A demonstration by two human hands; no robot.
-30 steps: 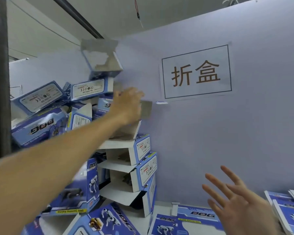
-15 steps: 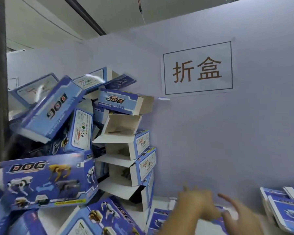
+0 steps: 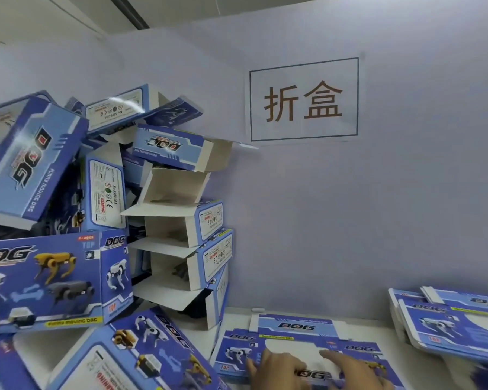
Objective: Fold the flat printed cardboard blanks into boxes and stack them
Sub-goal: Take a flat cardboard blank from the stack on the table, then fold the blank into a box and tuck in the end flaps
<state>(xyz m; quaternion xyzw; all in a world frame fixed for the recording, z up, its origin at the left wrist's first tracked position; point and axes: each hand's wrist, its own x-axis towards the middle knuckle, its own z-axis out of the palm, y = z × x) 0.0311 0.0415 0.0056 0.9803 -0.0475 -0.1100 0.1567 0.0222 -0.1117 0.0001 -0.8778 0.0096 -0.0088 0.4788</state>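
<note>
A flat printed blank [image 3: 293, 326], blue with "DOG" lettering, lies on the white table in front of me. Both hands are low in view and rest on its near part. My left hand [image 3: 276, 368] lies on the blank with its fingers bent downward. My right hand [image 3: 352, 368] touches the blank with a finger stretched forward. A loose pile of folded blue boxes [image 3: 54, 277] fills the left side. Its top box [image 3: 175, 146] lies open-ended against the wall. Open boxes [image 3: 186, 229] are stacked below it.
More flat blanks [image 3: 448, 322] are stacked at the right on the table [image 3: 386, 337]. A lilac wall with a paper sign [image 3: 303, 99] stands close behind. Tumbled boxes [image 3: 141, 358] reach the near left edge.
My left arm came down from the top of the pile, leaving a box there. Boxes on the left tumbled toward me. Both hands dropped onto the flat blank.
</note>
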